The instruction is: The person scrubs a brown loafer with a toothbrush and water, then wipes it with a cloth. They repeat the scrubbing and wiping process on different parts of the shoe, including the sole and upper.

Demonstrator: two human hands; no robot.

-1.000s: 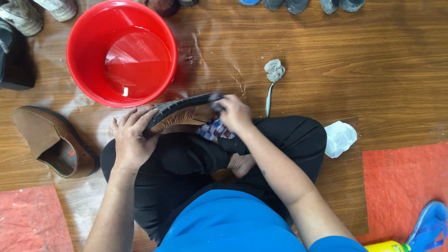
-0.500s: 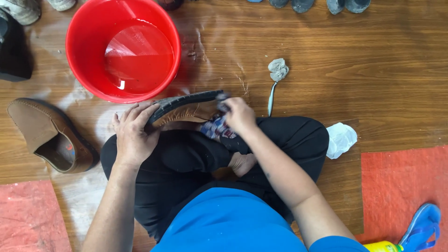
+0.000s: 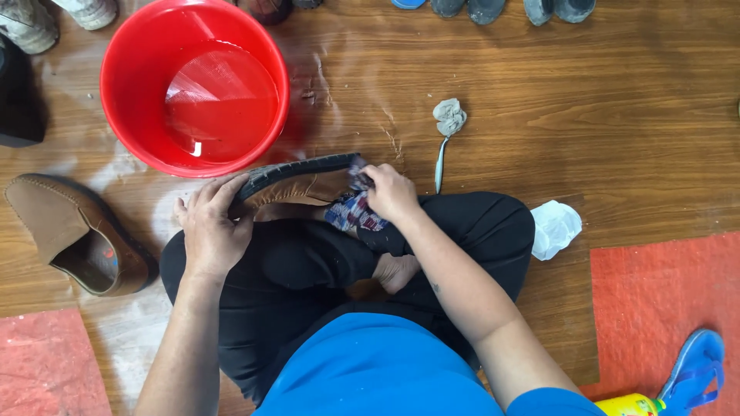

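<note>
Seated cross-legged on a wooden floor (image 3: 617,115), viewed from above. Left hand (image 3: 210,231) closed around the heel end of a brown shoe (image 3: 297,183), fingers (image 3: 223,196) curled over its dark sole edge; shoe held on its side across the knees, sole turned toward the bucket. Right hand (image 3: 391,192) clenched on a plaid cloth (image 3: 353,212), pressed against the toe end of the same shoe.

Just beyond the shoe, a red bucket (image 3: 123,123) with water in the bottom, close to but apart from the sole. To the left, a second brown shoe (image 3: 73,243) lying on the floor beside the left knee, opening upward. Ahead of the right hand, a crumpled grey rag (image 3: 449,117) with a thin pale stick-like object (image 3: 439,163) below it. Beside the right knee, a white crumpled wad (image 3: 555,229). Red mats at lower left (image 3: 42,366) and lower right (image 3: 663,300); a blue sandal (image 3: 694,370) and a yellow bottle top (image 3: 632,404) at the lower right corner. More footwear (image 3: 478,9) along the top edge, partly cut off. Wet sheen on the floor around the bucket.
</note>
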